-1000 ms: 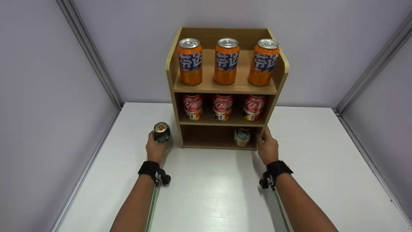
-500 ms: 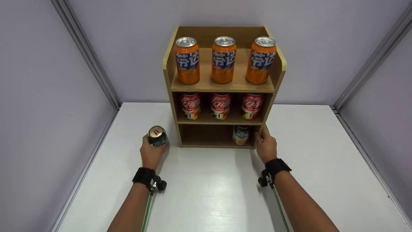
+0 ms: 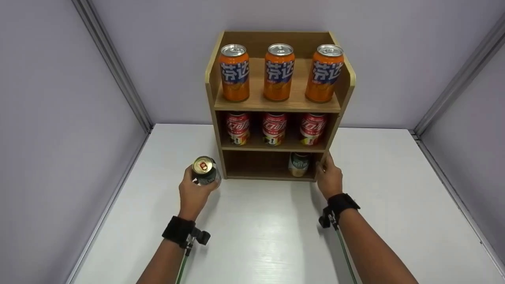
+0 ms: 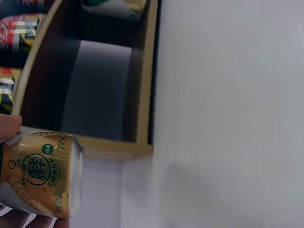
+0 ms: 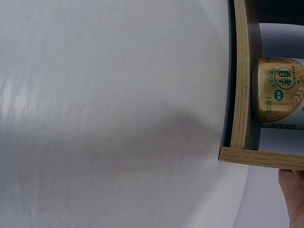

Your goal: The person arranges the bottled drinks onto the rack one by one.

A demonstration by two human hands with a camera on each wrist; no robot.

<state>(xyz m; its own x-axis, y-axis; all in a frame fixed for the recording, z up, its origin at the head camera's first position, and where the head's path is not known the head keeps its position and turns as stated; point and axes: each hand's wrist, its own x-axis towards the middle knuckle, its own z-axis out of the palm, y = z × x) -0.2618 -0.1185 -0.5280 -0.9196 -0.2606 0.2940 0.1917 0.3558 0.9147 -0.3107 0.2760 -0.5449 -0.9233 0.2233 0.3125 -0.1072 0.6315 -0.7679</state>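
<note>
In the head view my left hand (image 3: 197,193) grips a green and gold drink can (image 3: 204,171) beside the lower left corner of a wooden shelf (image 3: 272,148). The left wrist view shows the lower gold part of this can (image 4: 40,175), with fingers and thumb round it. A matching can (image 3: 298,164) stands at the right end of the bottom compartment. My right hand (image 3: 330,179) touches the outer right side panel low down. Its fingertips are partly hidden behind the panel, and in the right wrist view only part of the hand (image 5: 293,194) shows.
Three orange cans, one of them in the middle (image 3: 279,75), stand on the top shelf. Three red cans, including a central one (image 3: 274,129), fill the middle level. The white table (image 3: 256,228) extends in front, and grey walls (image 3: 71,130) surround it.
My left hand has drawn the can nearer to me, then a little right toward the shelf's front left corner. My right hand stays at the right panel.
</note>
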